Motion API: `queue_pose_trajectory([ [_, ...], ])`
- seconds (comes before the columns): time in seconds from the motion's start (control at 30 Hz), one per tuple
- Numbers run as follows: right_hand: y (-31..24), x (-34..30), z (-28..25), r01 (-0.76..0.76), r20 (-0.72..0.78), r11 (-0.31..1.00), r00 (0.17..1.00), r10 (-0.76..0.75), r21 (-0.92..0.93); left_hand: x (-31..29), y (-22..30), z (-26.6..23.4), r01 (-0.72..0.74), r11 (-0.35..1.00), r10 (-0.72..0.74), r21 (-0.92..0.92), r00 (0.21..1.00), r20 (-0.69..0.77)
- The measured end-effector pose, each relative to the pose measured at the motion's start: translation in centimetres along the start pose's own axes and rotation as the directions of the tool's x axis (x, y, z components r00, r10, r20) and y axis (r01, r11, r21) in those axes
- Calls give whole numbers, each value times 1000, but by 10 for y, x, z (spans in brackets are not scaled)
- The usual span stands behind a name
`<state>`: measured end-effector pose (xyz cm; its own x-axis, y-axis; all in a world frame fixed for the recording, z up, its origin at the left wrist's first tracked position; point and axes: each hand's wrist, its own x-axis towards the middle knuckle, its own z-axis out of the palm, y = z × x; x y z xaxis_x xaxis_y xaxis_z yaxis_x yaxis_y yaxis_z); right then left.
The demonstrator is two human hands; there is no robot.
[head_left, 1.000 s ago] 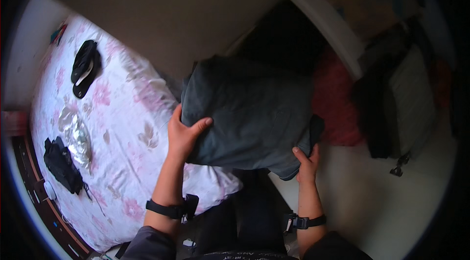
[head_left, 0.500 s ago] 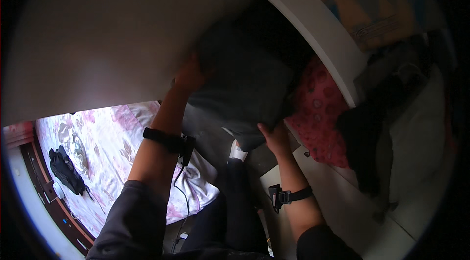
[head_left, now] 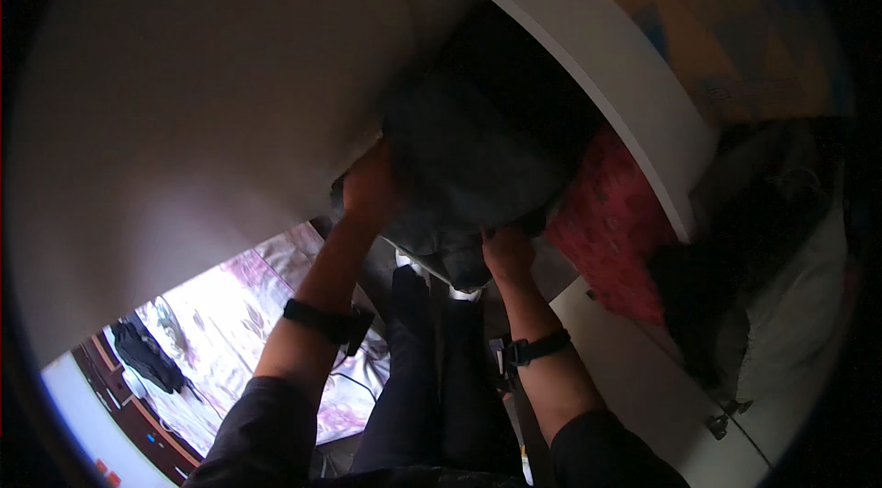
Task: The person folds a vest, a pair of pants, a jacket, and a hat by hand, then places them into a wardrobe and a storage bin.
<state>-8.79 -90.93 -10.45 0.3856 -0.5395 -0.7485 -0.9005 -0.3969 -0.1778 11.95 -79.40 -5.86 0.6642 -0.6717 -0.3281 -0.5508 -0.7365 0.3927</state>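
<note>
A dark grey piece of folded cloth (head_left: 478, 162), perhaps a garment, hangs between my two hands in deep shadow. My left hand (head_left: 372, 183) is closed on its left side, the fingertips partly lost in the dark. At the near right edge my right hand (head_left: 508, 252) grips the cloth, its fingers curled into the fabric. Folds bunch up along the near edge, just left of my right hand. Behind the cloth is the dark inside of a cabinet.
A white panel edge (head_left: 588, 65) curves past on the right, with red patterned cloth (head_left: 611, 231) beside it. White cabinet doors (head_left: 634, 350) with a hinge (head_left: 718, 425) stand lower right. A patterned box (head_left: 735, 38) sits above. Lower left is a bed with a floral sheet (head_left: 253, 304) and a black bag (head_left: 147, 355).
The view has turned, and the bed sits lower at left. My right hand has curled further into the cloth, whose near edge is now more bunched. Both hands remain on it.
</note>
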Motion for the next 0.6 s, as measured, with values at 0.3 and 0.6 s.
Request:
queue_pose_trajectory([
  [0.3,19,24,25,44,-30,994,999,-41,102,21,-4,15,19,999,-15,-35,993,115],
  [0.6,89,-51,19,-10,-137,815,985,109,579,-13,-11,3,-47,988,30,-148,993,-118],
])
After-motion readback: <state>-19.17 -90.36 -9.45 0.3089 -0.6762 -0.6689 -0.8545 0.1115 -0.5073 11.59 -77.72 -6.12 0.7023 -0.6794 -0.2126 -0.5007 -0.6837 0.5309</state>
